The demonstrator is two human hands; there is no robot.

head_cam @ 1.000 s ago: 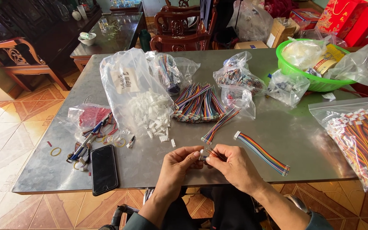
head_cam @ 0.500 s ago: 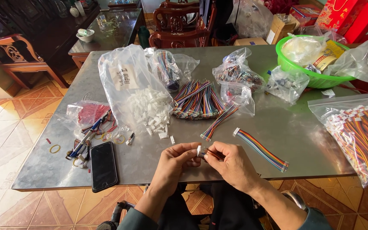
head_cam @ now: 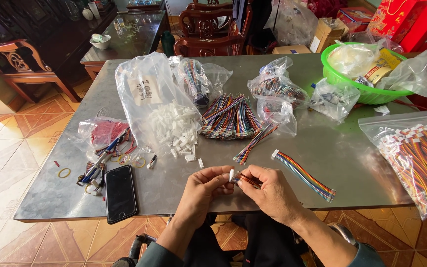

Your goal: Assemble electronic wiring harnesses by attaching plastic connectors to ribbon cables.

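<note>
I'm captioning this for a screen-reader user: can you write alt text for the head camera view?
Two bare hands meet over the near edge of a grey metal table: the left hand pinches a small white connector and the right hand holds a bundle of coloured wires at it. A finished rainbow ribbon cable lies just right, a black phone left, with bags of parts behind.

Left hand [head_cam: 204,184] and right hand [head_cam: 269,187] meet, fingertips pinched together.

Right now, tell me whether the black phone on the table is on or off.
Off, as far as shows: the phone lies flat near the table edge, its screen uniformly dark, only reflecting light.
</note>
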